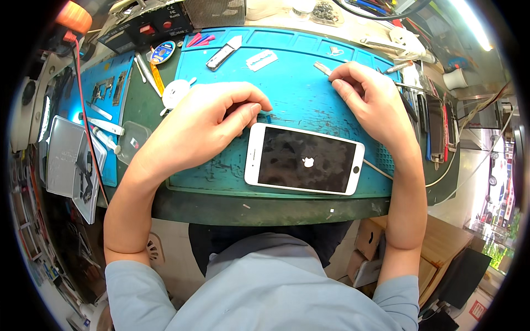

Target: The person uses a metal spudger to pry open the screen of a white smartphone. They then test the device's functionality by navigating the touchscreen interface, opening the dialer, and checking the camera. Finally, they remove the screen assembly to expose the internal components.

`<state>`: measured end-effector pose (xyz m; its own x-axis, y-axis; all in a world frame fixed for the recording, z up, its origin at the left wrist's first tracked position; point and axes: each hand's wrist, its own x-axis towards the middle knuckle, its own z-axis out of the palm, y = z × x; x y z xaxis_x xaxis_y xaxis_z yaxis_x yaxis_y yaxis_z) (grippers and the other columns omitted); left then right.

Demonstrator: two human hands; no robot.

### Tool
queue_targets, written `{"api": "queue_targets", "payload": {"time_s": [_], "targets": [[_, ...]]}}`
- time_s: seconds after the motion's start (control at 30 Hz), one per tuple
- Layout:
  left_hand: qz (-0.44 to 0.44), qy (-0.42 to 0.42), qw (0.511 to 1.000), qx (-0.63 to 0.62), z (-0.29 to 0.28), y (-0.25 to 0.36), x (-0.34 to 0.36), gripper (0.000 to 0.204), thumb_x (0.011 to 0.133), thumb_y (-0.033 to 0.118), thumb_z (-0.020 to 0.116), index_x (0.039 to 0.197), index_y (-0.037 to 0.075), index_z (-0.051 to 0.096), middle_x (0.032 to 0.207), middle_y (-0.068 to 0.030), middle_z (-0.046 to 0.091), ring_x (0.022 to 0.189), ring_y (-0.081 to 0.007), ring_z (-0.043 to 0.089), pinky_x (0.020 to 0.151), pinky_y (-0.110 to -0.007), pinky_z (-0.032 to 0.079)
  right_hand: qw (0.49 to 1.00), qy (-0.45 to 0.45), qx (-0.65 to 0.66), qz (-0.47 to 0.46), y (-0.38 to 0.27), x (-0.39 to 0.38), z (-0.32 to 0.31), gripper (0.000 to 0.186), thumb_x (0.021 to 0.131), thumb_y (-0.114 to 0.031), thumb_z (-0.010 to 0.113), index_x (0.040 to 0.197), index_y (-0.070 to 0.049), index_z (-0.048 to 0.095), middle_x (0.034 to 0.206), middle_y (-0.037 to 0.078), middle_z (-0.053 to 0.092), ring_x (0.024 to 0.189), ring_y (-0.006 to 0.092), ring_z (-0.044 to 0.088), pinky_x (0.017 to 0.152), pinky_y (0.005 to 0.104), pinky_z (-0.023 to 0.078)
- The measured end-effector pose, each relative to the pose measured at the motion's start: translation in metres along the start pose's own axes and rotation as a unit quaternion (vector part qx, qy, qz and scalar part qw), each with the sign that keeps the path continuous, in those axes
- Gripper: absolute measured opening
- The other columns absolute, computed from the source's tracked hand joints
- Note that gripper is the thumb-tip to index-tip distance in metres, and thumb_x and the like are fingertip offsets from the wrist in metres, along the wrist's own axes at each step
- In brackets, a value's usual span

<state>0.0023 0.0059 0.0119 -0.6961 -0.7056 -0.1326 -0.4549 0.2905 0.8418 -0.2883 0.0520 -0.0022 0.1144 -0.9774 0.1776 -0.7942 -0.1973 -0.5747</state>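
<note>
A white smartphone [305,159] lies face up on the blue work mat [298,88], its dark, smudged screen lit with a white logo. My left hand [212,118] is closed beside the phone's upper left corner, thumb and forefinger pressed together. A small blue bit [268,118] shows just below those fingertips; whether they hold it is unclear. Past the phone's upper right, my right hand [371,99] is curled, with its fingertips together. A short grey-brown flat piece [322,68] sticks out by them, its other end hidden. Neither hand touches the phone.
A utility knife [223,53] and a razor blade [261,60] lie at the mat's back left. A white cable [379,170] runs right of the phone. Tweezers and pens crowd the left; several phones [436,127] stand at the right. A plastic case [66,157] juts over the left edge.
</note>
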Motion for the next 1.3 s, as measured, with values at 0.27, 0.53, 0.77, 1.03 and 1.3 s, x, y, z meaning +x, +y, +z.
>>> {"api": "queue_targets", "payload": {"time_s": [0.27,0.53,0.77,1.03,1.3], "targets": [[-0.011,0.005,1.0,-0.016,0.0,-0.001,0.0,0.019,0.103,0.013,0.061,0.115,0.001,0.07,0.081,0.0002,0.064,0.071,-0.0064,0.057,0.065,-0.024,0.048,1.0,0.001,-0.005,-0.008,0.0,0.001,0.0,0.015,0.096,-0.016,0.068,0.104,-0.003,0.069,0.084,0.012,0.069,0.074,0.026,0.065,0.07,0.0366,0.052],[0.081,0.156,0.984,0.027,0.006,-0.013,0.005,0.018,0.105,0.016,0.063,0.109,0.002,0.072,0.07,0.0015,0.058,0.061,-0.0055,0.053,0.057,-0.023,0.044,1.0,0.004,0.001,-0.012,0.001,0.001,0.0,0.016,0.097,-0.016,0.068,0.105,-0.003,0.069,0.086,0.013,0.07,0.075,0.0274,0.066,0.071,0.0375,0.052],[0.15,0.197,0.951,0.187,-0.002,-0.015,0.006,0.022,0.107,0.02,0.062,0.1,0.002,0.071,0.064,0.0026,0.054,0.056,-0.0044,0.049,0.052,-0.023,0.038,1.0,0.0,0.006,0.002,0.001,-0.001,-0.001,0.016,0.097,-0.017,0.068,0.105,-0.003,0.069,0.088,0.014,0.07,0.077,0.0293,0.067,0.072,0.0382,0.053],[0.186,0.263,0.933,0.159,0.007,-0.016,0.012,0.019,0.107,0.014,0.058,0.11,0.001,0.071,0.074,-0.0035,0.06,0.064,-0.0089,0.055,0.058,-0.025,0.043,1.0,0.0,-0.004,-0.01,0.002,0.001,0.0,0.017,0.097,-0.018,0.066,0.105,-0.004,0.069,0.092,0.016,0.071,0.084,0.0332,0.068,0.077,0.0409,0.054],[0.12,0.169,0.958,0.198,0.002,-0.014,0.006,0.03,0.108,0.024,0.058,0.091,0.001,0.066,0.067,-0.0059,0.059,0.059,-0.0149,0.057,0.058,-0.031,0.045,1.0,0.001,-0.005,-0.019,0.004,0.0,0.0,0.017,0.098,-0.019,0.065,0.104,-0.004,0.068,0.094,0.017,0.07,0.087,0.0346,0.068,0.079,0.042,0.054]]}}
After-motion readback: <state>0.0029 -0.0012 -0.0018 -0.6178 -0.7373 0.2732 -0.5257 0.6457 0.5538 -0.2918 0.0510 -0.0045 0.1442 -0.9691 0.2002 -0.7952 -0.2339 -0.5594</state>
